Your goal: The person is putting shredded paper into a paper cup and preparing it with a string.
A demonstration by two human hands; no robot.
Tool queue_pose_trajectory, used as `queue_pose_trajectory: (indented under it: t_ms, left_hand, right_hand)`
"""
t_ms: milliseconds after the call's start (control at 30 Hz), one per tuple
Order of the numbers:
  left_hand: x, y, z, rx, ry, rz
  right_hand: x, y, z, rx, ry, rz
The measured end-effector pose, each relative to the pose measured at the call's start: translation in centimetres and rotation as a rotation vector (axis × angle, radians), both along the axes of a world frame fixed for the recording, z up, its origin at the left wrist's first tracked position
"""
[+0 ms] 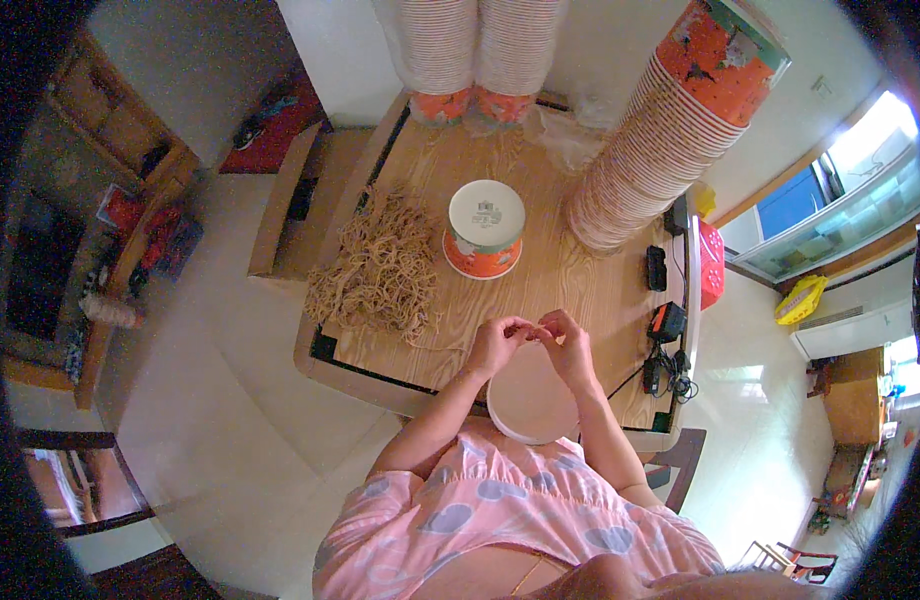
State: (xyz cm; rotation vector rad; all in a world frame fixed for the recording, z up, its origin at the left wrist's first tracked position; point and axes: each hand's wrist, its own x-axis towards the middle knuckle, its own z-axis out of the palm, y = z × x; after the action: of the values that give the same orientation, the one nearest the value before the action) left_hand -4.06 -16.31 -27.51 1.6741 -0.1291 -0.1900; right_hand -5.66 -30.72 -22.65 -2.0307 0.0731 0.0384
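Note:
A pale, round paper bucket (533, 397) is tilted at the table's near edge against my body, its wide opening facing me. At its far rim, my left hand (501, 345) and my right hand (566, 350) meet with fingertips pinched together. Both hands look closed on the rim; any small thing between the fingertips is too fine to make out. Beyond them, an orange and green paper bucket (486, 258) stands upside down, showing its white base. To its left lies a loose heap of tan twine (377, 265).
Tall nested stacks of paper buckets stand at the back, one stack (670, 130) leaning at the right. Clear plastic wrap (570, 135) lies between stacks. A black and orange charger (666, 322) with cables sits by the right edge. A cardboard box (305, 205) adjoins the table's left side.

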Motion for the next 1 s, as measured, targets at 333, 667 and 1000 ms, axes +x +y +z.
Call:
queue_pose_trajectory:
  t_ms: [333,667,1000]
  left_hand:
    - [0.3,1.1,-0.3,0.055,0.079,-0.002]
    - [0.5,1.4,-1.5,-0.021,0.142,0.029]
    - [0.3,1.7,-1.0,-0.267,0.180,-0.032]
  right_hand:
    - [1.1,0.0,0.7,-0.101,0.049,0.168]
    - [1.9,0.3,0.6,-0.031,0.222,0.193]
    - [1.8,-0.4,-0.5,0.007,0.216,0.159]
